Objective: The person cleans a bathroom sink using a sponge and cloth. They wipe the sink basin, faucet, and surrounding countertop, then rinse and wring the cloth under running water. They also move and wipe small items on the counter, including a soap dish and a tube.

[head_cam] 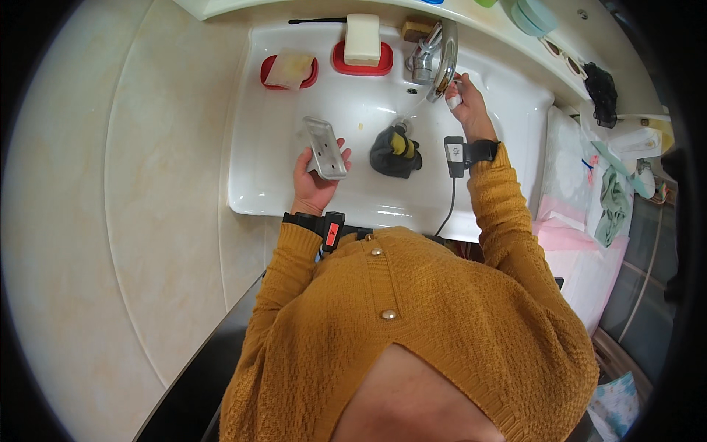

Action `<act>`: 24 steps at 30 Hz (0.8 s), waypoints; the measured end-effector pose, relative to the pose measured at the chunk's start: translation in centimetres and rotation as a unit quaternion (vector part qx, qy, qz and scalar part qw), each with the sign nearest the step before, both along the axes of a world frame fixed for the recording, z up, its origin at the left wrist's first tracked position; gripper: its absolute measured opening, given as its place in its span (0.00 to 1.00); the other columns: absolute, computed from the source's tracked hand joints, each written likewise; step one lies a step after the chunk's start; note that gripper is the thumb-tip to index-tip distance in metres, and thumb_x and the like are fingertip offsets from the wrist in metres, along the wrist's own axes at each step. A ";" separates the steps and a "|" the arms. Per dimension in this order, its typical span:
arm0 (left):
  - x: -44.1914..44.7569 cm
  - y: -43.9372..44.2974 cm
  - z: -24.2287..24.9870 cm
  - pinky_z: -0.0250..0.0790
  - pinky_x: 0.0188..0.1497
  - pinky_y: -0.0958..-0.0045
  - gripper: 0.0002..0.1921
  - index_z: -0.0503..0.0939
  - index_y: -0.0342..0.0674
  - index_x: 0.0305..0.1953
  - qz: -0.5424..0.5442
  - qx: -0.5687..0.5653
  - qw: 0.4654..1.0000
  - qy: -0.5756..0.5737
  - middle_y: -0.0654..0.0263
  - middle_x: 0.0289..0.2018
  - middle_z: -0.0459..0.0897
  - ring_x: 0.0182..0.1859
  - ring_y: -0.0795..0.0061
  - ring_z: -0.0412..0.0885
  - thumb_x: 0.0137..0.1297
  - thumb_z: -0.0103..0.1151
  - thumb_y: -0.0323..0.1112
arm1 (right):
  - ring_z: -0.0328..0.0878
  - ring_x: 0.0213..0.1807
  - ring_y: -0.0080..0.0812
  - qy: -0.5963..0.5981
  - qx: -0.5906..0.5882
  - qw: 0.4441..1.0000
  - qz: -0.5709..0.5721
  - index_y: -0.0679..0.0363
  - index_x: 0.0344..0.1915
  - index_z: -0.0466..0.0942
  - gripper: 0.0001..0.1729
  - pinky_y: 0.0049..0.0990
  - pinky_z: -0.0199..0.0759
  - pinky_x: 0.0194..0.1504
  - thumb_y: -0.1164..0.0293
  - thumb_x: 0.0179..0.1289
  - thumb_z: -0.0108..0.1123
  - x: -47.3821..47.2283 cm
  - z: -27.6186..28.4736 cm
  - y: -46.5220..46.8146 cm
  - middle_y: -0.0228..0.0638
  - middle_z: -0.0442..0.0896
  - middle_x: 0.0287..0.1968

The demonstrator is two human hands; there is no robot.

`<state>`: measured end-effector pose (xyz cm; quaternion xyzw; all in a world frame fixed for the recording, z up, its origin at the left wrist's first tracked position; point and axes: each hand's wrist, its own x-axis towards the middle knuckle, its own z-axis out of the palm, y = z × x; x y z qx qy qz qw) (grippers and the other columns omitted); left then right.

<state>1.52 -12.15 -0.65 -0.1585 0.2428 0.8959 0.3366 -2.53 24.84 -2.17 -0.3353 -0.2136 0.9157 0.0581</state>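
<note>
My left hand (314, 190) holds a clear plastic soap dish (326, 149) with small holes in its base, tilted above the left part of the white washbasin (265, 188). My right hand (472, 108) is raised beside the spout of the chrome faucet (448, 61). Between its fingers is a small white thing (454, 100), too small to tell what it is. A dark cloth with a yellow patch (393, 153) lies bunched in the bowl by the drain (402, 126), between my two hands.
Along the basin's back ledge stand a red soap dish (337, 67) under a white soap bar (363, 41), another red dish (266, 67) under a yellowish slab (290, 69), and a sponge (417, 29). White sunglasses (563, 58) rest on the shelf. A cable (452, 207) hangs from my right wristband.
</note>
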 end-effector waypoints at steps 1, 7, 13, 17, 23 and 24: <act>0.0 -0.1 0.1 0.60 0.56 0.58 0.31 0.58 0.39 0.62 0.005 -0.006 1.000 0.000 0.50 0.59 0.63 0.56 0.52 0.65 0.63 0.43 0.52 | 0.61 0.20 0.24 -0.014 0.015 1.000 -0.007 0.59 0.39 0.65 0.15 0.19 0.63 0.19 0.58 0.68 0.46 -0.3 -0.1 0.1 0.34 0.66 0.24; 0.0 -0.7 0.3 0.59 0.56 0.58 0.31 0.59 0.39 0.62 0.021 -0.028 0.999 -0.009 0.50 0.59 0.63 0.57 0.52 0.64 0.63 0.43 0.51 | 0.60 0.19 0.24 -0.030 0.006 0.998 -0.051 0.61 0.39 0.67 0.14 0.18 0.62 0.18 0.61 0.69 0.44 -0.6 -0.9 -0.2 0.35 0.65 0.25; 0.2 -1.3 0.3 0.59 0.56 0.58 0.30 0.59 0.40 0.61 0.034 -0.025 0.999 -0.011 0.51 0.59 0.63 0.57 0.52 0.64 0.62 0.43 0.51 | 0.70 0.34 0.35 0.001 -0.059 0.994 -0.087 0.63 0.48 0.60 0.19 0.30 0.72 0.35 0.60 0.67 0.46 0.7 -0.6 -2.8 0.44 0.68 0.39; 0.2 -1.5 0.2 0.59 0.56 0.58 0.30 0.60 0.40 0.61 0.038 -0.020 0.999 -0.010 0.51 0.58 0.63 0.57 0.52 0.64 0.62 0.43 0.51 | 0.67 0.52 0.47 -0.060 -0.248 0.966 -0.032 0.65 0.54 0.54 0.22 0.43 0.69 0.49 0.68 0.65 0.47 3.1 -0.6 -7.0 0.54 0.60 0.55; 0.4 -1.7 0.1 0.59 0.56 0.59 0.30 0.60 0.40 0.61 0.046 -0.029 0.998 -0.020 0.52 0.58 0.64 0.57 0.53 0.65 0.61 0.44 0.50 | 0.66 0.50 0.45 0.022 -0.293 0.955 0.044 0.68 0.59 0.50 0.23 0.24 0.75 0.36 0.78 0.64 0.38 2.3 0.2 -8.0 0.55 0.55 0.58; 0.4 -1.7 0.0 0.59 0.56 0.59 0.30 0.60 0.40 0.61 0.047 -0.031 0.998 -0.021 0.52 0.58 0.64 0.57 0.53 0.65 0.61 0.44 0.50 | 0.68 0.36 0.32 0.020 -0.300 0.951 0.073 0.70 0.56 0.56 0.19 0.16 0.66 0.21 0.79 0.65 0.35 2.0 0.4 -7.7 0.52 0.60 0.53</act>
